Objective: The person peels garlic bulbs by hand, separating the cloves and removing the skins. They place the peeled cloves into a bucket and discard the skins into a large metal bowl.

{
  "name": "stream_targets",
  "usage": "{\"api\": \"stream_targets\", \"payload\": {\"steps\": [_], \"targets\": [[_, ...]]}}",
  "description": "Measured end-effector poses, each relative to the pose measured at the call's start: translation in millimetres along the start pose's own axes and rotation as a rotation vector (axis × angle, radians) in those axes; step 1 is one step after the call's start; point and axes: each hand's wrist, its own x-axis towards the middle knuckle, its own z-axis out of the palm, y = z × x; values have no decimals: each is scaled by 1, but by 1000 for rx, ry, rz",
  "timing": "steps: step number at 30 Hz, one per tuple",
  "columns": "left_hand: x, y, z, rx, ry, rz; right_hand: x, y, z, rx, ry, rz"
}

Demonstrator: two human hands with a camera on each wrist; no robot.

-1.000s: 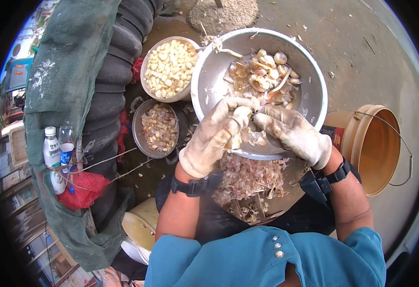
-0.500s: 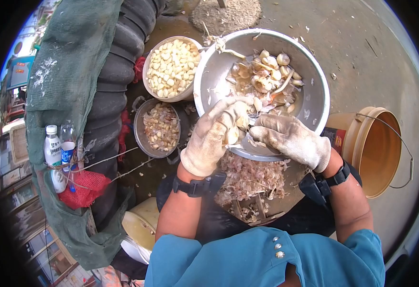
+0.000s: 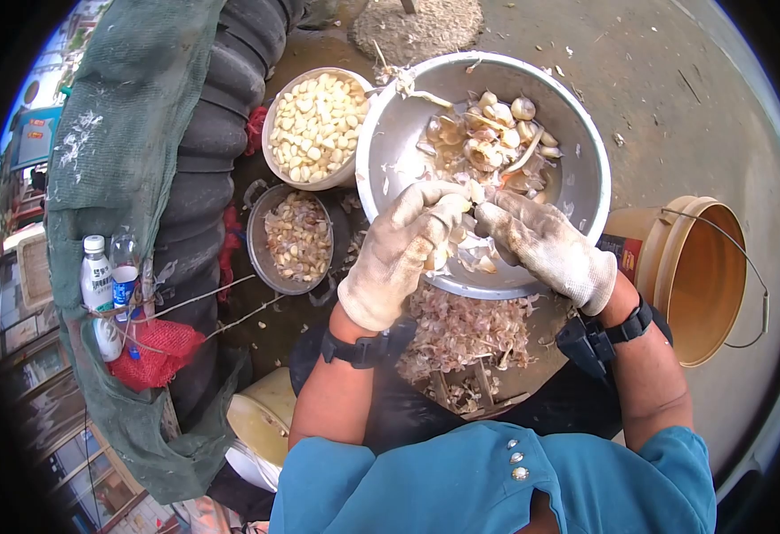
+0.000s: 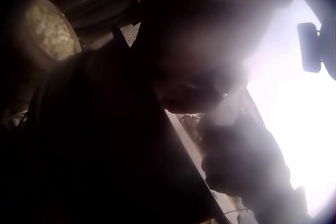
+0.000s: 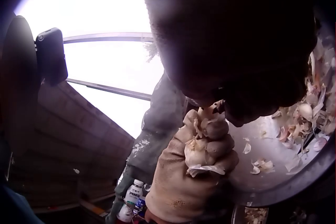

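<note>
Both hands wear off-white gloves and meet over the near side of a metal basin (image 3: 372,160). My left hand (image 3: 388,254) grips garlic (image 5: 198,153) in its curled fingers, the pale bulb and papery skin showing in the right wrist view. At the upper end of that garlic, the fingertips of my right hand (image 3: 546,245) pinch a clove (image 3: 475,192) together with the left fingertips. Shadow hides much of the right fingers in the right wrist view. Farther back in the basin lie unpeeled garlic cloves and bulbs (image 3: 488,133) with loose skins.
A tub of peeled cloves (image 3: 319,129) stands left of the basin, with a smaller pot of cloves (image 3: 296,236) below it. Garlic skins (image 3: 470,334) are heaped under the basin's near edge. On the right a tan bucket (image 3: 697,276) lies tilted. Bottles (image 3: 96,276) stand far left.
Half a second ago the right fingertips were lower and apart from the left ones, with a clove showing at the left fingertips. Now the right hand has moved up to meet them.
</note>
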Motion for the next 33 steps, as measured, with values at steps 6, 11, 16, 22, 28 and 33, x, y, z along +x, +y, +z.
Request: {"api": "stream_targets", "payload": {"steps": [6,11,16,22,28,33], "targets": [[-1,17,7,169,54,-85,2,-4,-3,-51,-98,48],[-3,16,7,145,50,-77,2,-2,2,-27,-54,-51],[-6,4,0,93,-28,42,1,5,7,6,-102,-22],[-6,-8,-6,4,41,46,1,0,9,8,-88,18],[-5,2,-4,-61,22,-39,4,-7,9,49,-51,-60],[0,-2,2,-16,-36,19,7,-27,-3,41,43,166]]}}
